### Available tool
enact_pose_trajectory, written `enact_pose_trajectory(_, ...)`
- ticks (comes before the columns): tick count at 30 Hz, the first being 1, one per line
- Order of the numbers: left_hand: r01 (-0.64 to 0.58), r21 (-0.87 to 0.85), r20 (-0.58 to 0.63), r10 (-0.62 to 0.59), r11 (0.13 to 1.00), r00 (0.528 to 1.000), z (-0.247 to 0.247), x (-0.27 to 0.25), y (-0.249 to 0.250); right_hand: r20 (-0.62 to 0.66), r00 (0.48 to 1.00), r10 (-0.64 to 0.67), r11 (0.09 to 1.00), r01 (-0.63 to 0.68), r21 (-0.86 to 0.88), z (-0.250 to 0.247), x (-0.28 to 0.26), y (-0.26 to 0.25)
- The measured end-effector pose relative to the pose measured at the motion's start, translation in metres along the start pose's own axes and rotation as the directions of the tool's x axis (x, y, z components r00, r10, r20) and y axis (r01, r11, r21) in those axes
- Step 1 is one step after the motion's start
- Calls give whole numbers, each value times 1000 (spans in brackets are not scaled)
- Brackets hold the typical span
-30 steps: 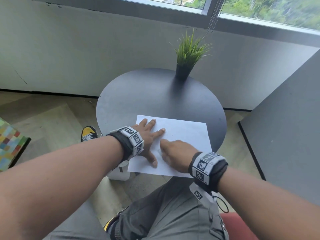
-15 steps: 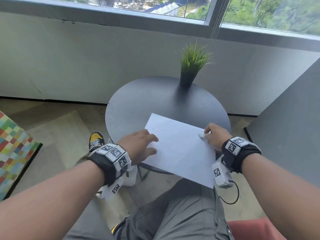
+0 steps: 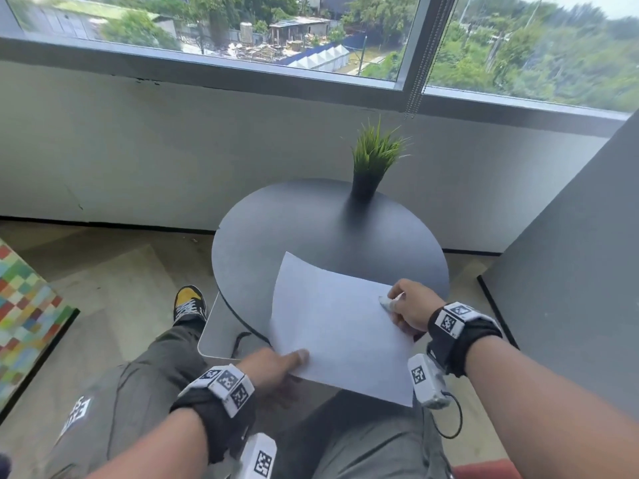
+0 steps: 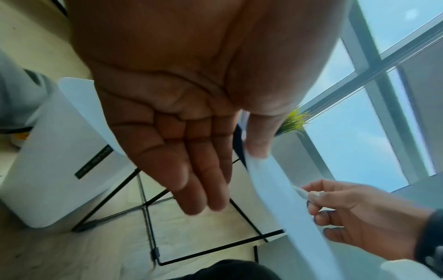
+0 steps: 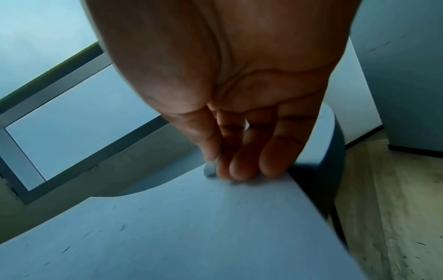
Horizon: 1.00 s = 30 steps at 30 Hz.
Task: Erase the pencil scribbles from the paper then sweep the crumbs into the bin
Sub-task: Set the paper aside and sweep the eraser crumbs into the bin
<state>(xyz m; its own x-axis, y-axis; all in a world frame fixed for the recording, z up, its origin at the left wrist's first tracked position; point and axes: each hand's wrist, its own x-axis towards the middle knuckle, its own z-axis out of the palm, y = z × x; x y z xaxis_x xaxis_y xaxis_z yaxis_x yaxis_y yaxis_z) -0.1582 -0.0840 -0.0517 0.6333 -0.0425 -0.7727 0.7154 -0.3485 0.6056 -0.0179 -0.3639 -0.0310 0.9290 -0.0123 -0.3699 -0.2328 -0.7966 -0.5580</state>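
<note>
The white paper [image 3: 339, 323] is tilted, its far corner curling up and its near half hanging past the table's front edge. My left hand [image 3: 276, 368] pinches its near-left edge, thumb on top and straight fingers [image 4: 199, 181] underneath. My right hand [image 3: 404, 305] grips the right edge, with a small white eraser [image 3: 386, 301] pinched against the sheet; the eraser [image 5: 210, 169] shows at the thumb tip. Dark specks of crumbs [image 5: 122, 227] lie scattered on the paper [image 5: 191, 236]. The white bin [image 3: 214, 335] stands on the floor under the table's left side, and the bin [image 4: 55, 151] is below my left palm.
A round dark table [image 3: 311, 219] on thin black legs [image 4: 143, 199] carries a potted grass plant [image 3: 375, 160] at its far edge. A grey panel [image 3: 570, 271] stands close on the right, and a colourful checked cushion [image 3: 24, 305] is at the left. My knees are under the paper.
The paper went from flat on the table to raised and tilted off the front edge. My left hand went from pressing flat to pinching its near edge; my right moved to its right edge.
</note>
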Motion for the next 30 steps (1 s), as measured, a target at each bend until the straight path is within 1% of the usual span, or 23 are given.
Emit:
enact_pose_trajectory(2, -86, -49, -83, 82, 995, 993, -4, -2, 2, -80, 997, -11, 993, 1, -119, -3, 1, 3)
enact_pose_trajectory(3, -130, -62, -121, 122, 990, 985, -10, -2, 3, -123, 992, 7, 987, -26, -158, -8, 1, 6)
enact_pose_trajectory(4, -171, -53, -164, 161, 984, 973, -17, -6, 6, -140, 990, 30, 983, -54, -175, -12, 1, 8)
enact_pose_trajectory(5, -215, -8, -220, 208, 977, 953, -26, -9, 10, -144, 988, 53, 978, -81, -194, -16, 0, 10)
enact_pose_trajectory(6, -262, 60, -290, 268, 963, 919, -34, -14, 17, -139, 988, 67, 967, -99, -236, -19, -1, 11)
enact_pose_trajectory(8, -334, 194, -403, 385, 922, 830, -50, -25, 34, -151, 986, 71, 925, -121, -360, -27, 1, 5)
enact_pose_trajectory(9, -366, 224, -431, 429, 903, 794, -56, -29, 44, -164, 985, 53, 907, -116, -405, -32, 1, -3)
enact_pose_trajectory(11, -424, 238, -459, 486, 874, 743, -66, -34, 64, -143, 990, 0, 905, -60, -420, -39, 1, -23)
enact_pose_trajectory(12, -446, 253, -472, 512, 858, 717, -69, -35, 73, -110, 993, -33, 918, -14, -397, -41, -2, -36)
enact_pose_trajectory(14, -486, 310, -487, 576, 817, 657, -77, -39, 90, -65, 991, -120, 959, 98, -268, -45, -7, -60)
enact_pose_trajectory(16, -525, 398, -474, 658, 752, 585, -86, -45, 106, -71, 975, -211, 978, 209, -29, -52, -13, -80)
enact_pose_trajectory(17, -539, 437, -465, 694, 720, 549, -91, -49, 114, -92, 964, -249, 960, 258, 110, -58, -16, -89)
enact_pose_trajectory(19, -569, 495, -456, 753, 657, 474, -103, -58, 128, -155, 943, -295, 881, 331, 338, -73, -23, -103)
enact_pose_trajectory(20, -583, 508, -458, 772, 634, 440, -110, -62, 133, -187, 933, -308, 853, 358, 379, -80, -29, -109)
enact_pose_trajectory(21, -597, 510, -469, 782, 620, 411, -115, -65, 138, -219, 921, -322, 843, 384, 377, -85, -33, -112)
enact_pose_trajectory(24, -619, 504, -526, 783, 602, 333, -127, -72, 146, -261, 902, -345, 855, 416, 310, -88, -40, -114)
enact_pose_trajectory(27, -637, 490, -556, 776, 595, 297, -126, -73, 147, -270, 881, -389, 805, 467, 364, -79, -43, -112)
enact_pose_trajectory(30, -652, 480, -561, 777, 588, 287, -117, -68, 145, -271, 848, -456, 766, 528, 365, -76, -48, -111)
